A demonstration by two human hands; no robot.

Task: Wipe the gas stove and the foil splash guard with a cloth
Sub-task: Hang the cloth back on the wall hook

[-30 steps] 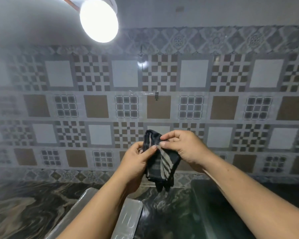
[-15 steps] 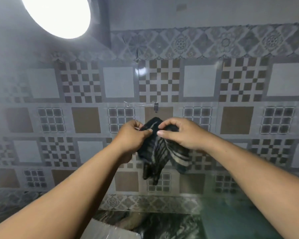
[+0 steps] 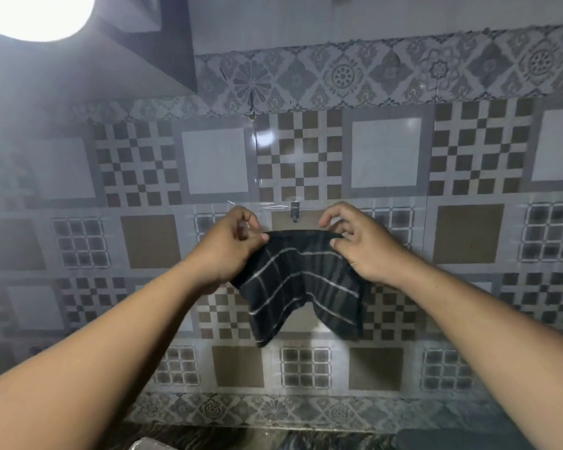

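Note:
A dark cloth [image 3: 301, 280] with thin white stripes hangs spread in front of the tiled wall. My left hand [image 3: 231, 245] pinches its upper left edge and my right hand [image 3: 361, 245] pinches its upper right edge, with the top edge stretched between them. Just above that edge a small metal hook [image 3: 294, 212] is fixed to the wall. A sliver of the foil splash guard [image 3: 148, 444] shows at the bottom edge. A dark shape at the bottom right [image 3: 436, 440] may be the stove; it is mostly out of view.
The patterned tile wall [image 3: 387, 157] fills the view straight ahead. A bright round lamp [image 3: 33, 11] glares at the top left beside a dark overhang [image 3: 163, 53]. A strip of marbled dark countertop [image 3: 322, 441] runs along the bottom.
Both hands rose toward the wall hook and moved apart, unfolding the bunched cloth into a spread sheet. The view tilted up, so the counter and foil guard dropped almost out of view.

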